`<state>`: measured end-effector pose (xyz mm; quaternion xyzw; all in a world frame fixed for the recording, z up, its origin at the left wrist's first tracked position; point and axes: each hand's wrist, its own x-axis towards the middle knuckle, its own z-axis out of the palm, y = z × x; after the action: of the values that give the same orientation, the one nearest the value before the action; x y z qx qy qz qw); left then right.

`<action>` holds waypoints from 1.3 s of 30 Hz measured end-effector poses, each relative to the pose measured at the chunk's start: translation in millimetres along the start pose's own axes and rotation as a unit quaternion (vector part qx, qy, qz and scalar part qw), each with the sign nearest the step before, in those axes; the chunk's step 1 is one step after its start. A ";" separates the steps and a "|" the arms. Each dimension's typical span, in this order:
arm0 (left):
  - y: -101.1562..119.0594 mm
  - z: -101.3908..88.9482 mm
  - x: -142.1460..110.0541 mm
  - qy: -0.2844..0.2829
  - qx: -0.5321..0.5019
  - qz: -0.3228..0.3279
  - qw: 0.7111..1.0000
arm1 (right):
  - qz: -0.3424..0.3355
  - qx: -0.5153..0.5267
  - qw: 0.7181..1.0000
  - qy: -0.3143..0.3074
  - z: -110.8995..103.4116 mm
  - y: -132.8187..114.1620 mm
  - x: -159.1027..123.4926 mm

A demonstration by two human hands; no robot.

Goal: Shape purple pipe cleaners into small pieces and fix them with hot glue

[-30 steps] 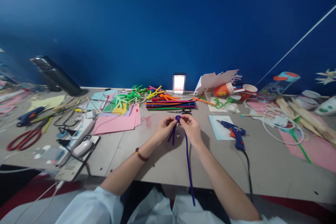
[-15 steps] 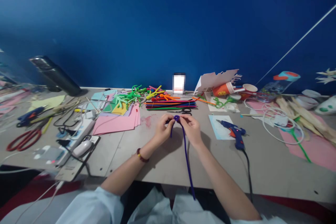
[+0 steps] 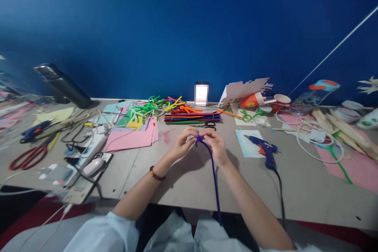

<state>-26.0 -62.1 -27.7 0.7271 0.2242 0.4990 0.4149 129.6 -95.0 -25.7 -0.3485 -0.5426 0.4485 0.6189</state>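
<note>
A purple pipe cleaner (image 3: 214, 181) is bunched into a small knot-like coil at its upper end, and its long tail hangs past the table's front edge. My left hand (image 3: 183, 144) pinches the coil from the left with thumb and forefinger. From the other side my right hand (image 3: 216, 145) grips the same coil, its fingers closed. Just beyond both hands lies a pair of black scissors (image 3: 210, 126), partly hidden. Behind them is a bundle of coloured pipe cleaners (image 3: 191, 118).
A blue glue gun (image 3: 267, 153) rests on a card at right, its cord running off the front edge. Pink paper (image 3: 130, 138), a power strip (image 3: 88, 157) and red-handled scissors (image 3: 28, 158) lie to the left. A phone (image 3: 201, 94) stands against the blue wall.
The coiled end has turned between my fingers, and the short end that hung on the left has mostly gone from sight. The long tail now bows further right.
</note>
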 end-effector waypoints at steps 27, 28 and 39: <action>2.8 -4.6 4.1 -0.011 -0.013 -0.062 0.998 | -0.016 -0.066 0.996 -0.060 -9.3 -8.9 9.1; 2.9 -4.2 4.0 -0.005 -0.001 -0.057 0.998 | -0.019 -0.073 0.996 -0.049 -9.0 -8.7 8.9; -3.2 -3.9 3.4 0.004 -0.011 -0.055 0.998 | 0.004 -0.064 0.998 -0.011 -3.1 -3.4 7.0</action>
<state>-27.8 -56.4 -27.9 0.7070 0.2604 0.4807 0.4487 133.3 -89.4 -20.6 -0.3850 -0.5755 0.4187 0.5876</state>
